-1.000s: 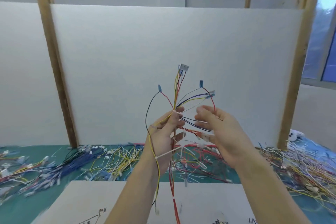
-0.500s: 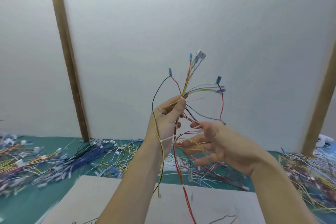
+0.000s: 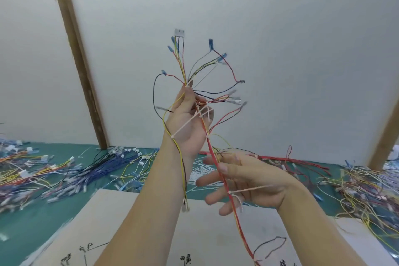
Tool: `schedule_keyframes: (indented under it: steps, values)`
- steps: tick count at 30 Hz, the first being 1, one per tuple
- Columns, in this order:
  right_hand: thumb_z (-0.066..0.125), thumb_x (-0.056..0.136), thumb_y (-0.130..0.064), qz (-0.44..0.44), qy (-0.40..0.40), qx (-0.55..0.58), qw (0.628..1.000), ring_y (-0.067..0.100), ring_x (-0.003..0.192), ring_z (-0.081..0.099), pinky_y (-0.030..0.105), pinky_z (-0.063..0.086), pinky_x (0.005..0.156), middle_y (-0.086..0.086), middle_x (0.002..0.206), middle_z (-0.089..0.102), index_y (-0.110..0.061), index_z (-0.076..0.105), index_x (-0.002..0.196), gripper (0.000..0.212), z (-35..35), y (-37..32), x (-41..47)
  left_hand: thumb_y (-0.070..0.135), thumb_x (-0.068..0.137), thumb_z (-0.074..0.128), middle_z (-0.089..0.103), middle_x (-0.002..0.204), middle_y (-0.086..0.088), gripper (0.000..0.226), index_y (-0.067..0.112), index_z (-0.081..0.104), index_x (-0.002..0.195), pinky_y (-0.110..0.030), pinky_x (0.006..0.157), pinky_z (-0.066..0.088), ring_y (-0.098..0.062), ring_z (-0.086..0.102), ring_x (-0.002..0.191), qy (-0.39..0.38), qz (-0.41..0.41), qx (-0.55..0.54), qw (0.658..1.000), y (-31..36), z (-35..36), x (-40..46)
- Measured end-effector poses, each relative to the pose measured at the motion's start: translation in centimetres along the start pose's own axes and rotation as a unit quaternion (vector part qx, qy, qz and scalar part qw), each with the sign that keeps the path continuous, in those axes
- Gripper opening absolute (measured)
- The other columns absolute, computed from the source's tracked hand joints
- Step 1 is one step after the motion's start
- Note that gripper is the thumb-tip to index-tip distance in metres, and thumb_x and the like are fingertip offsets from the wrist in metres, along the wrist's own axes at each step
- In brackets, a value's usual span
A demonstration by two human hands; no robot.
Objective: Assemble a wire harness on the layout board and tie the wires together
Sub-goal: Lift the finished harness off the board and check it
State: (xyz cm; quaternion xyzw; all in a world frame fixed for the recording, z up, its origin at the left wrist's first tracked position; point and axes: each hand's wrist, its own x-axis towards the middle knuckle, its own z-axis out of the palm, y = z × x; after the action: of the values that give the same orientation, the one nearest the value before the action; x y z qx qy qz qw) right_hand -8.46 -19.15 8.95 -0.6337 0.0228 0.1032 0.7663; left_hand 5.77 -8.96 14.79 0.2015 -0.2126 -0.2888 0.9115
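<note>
Gripping the harness [image 3: 195, 101] high, left hand [image 3: 187, 123] stays; right hand [image 3: 244, 181] has dropped, fingers spread.

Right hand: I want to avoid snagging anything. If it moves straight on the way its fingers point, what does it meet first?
The right hand points leftward; its fingers already cross the red wire trunk. Beyond that, probably the left forearm, though depth is unclear.

White partition [image 3: 280, 28] behind a wooden post [image 3: 77, 58].
</note>
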Motion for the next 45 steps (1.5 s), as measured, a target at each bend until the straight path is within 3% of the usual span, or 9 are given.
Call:
schedule_keyframes:
  steps: [6, 12, 16, 24, 29, 37, 41, 43, 45]
  values:
    - [0.065, 0.098, -0.044, 0.054, 0.048, -0.17, 0.983, 0.036, 0.091, 0.075, 0.045, 0.064, 0.07, 0.025, 0.102, 0.075, -0.008, 0.067, 0.108, 0.037, -0.4, -1.3, -2.2, 0.022, 0.106, 0.053, 0.059, 0.061, 0.004, 0.015, 0.017, 0.067, 0.102, -0.022, 0.055, 0.048, -0.008, 0.056, 0.061, 0.061, 0.067, -0.024, 0.996, 3.7, -2.7, 1.6]
    - [0.067, 0.098, -0.017, -0.022, 0.015, -0.131, 0.991, 0.025, 0.063, 0.071, 0.026, 0.055, 0.044, 0.016, 0.077, 0.068, -0.01, 0.065, 0.114, 0.018, 0.3, -2.7, -3.2, 0.028, 0.105, 0.056, 0.057, 0.058, 0.008, 0.011, 0.026, 0.066, 0.101, -0.019, 0.05, 0.042, -0.007, 0.05, 0.052, 0.098, 0.101, 0.061, 0.988, 4.6, -4.1, 2.1]
    - [0.068, 0.094, -0.015, -0.079, 0.064, -0.02, 0.995, 0.026, 0.068, 0.076, 0.023, 0.053, 0.04, 0.018, 0.085, 0.072, -0.011, 0.064, 0.109, 0.016, 1.8, -3.4, -2.3, 0.028, 0.104, 0.06, 0.05, 0.068, 0.011, 0.008, 0.028, 0.067, 0.104, -0.018, 0.049, 0.03, -0.004, 0.042, 0.056, 0.123, 0.088, 0.127, 0.98, 4.0, -4.6, 2.3]
    - [0.058, 0.097, -0.02, -0.113, 0.115, 0.116, 0.98, 0.029, 0.093, 0.079, 0.032, 0.064, 0.057, 0.018, 0.117, 0.076, -0.001, 0.064, 0.115, 0.026, 3.7, -4.1, -1.3, 0.029, 0.105, 0.056, 0.057, 0.061, 0.013, 0.012, 0.026, 0.064, 0.097, -0.023, 0.057, 0.037, -0.005, 0.048, 0.05, 0.129, 0.056, 0.09, 0.986, 2.8, -5.3, 2.8]
    - [0.056, 0.097, -0.019, -0.111, 0.127, 0.173, 0.97, 0.024, 0.09, 0.079, 0.029, 0.061, 0.053, 0.014, 0.115, 0.077, 0.003, 0.061, 0.117, 0.03, 3.4, -4.3, -1.1, 0.021, 0.105, 0.056, 0.054, 0.066, 0.006, 0.013, 0.021, 0.065, 0.096, -0.023, 0.059, 0.041, -0.008, 0.053, 0.05, 0.141, 0.007, 0.031, 0.99, 2.1, -5.6, 2.9]
    - [0.06, 0.104, -0.017, -0.04, 0.14, -0.13, 0.981, 0.037, 0.093, 0.077, 0.037, 0.063, 0.057, 0.022, 0.103, 0.077, -0.005, 0.055, 0.112, 0.015, 2.3, -3.7, -3.0, 0.013, 0.102, 0.061, 0.052, 0.075, -0.001, 0.016, 0.02, 0.068, 0.115, -0.025, 0.057, 0.045, -0.015, 0.05, 0.065, 0.126, -0.011, 0.051, 0.991, 2.1, -4.8, 2.2]
    - [0.062, 0.102, -0.032, 0.094, 0.165, -0.373, 0.908, 0.026, 0.087, 0.079, 0.039, 0.064, 0.069, 0.009, 0.094, 0.079, -0.005, 0.063, 0.102, 0.027, 2.4, -4.1, -4.8, 0.007, 0.099, 0.064, 0.057, 0.071, -0.001, 0.019, 0.021, 0.07, 0.11, -0.022, 0.048, 0.041, -0.013, 0.053, 0.059, 0.121, 0.065, 0.152, 0.979, 2.1, -3.2, 1.6]
    - [0.062, 0.097, -0.046, 0.156, 0.226, -0.549, 0.79, 0.017, 0.084, 0.077, 0.035, 0.062, 0.074, -0.003, 0.094, 0.079, -0.019, 0.069, 0.098, 0.029, 2.2, -4.6, -5.5, 0.005, 0.096, 0.068, 0.064, 0.075, 0.004, 0.021, 0.023, 0.073, 0.105, -0.022, 0.047, 0.041, -0.009, 0.054, 0.061, 0.127, 0.154, 0.259, 0.945, 1.7, -2.5, 1.3]
    - [0.062, 0.092, -0.052, 0.096, 0.336, -0.624, 0.699, 0.004, 0.084, 0.07, 0.027, 0.055, 0.075, -0.014, 0.099, 0.074, -0.03, 0.069, 0.102, 0.025, 2.8, -5.3, -5.8, 0.003, 0.095, 0.068, 0.067, 0.079, 0.007, 0.025, 0.026, 0.075, 0.103, -0.02, 0.05, 0.042, -0.002, 0.052, 0.059, 0.112, 0.231, 0.346, 0.902, 1.0, -1.9, 1.0]
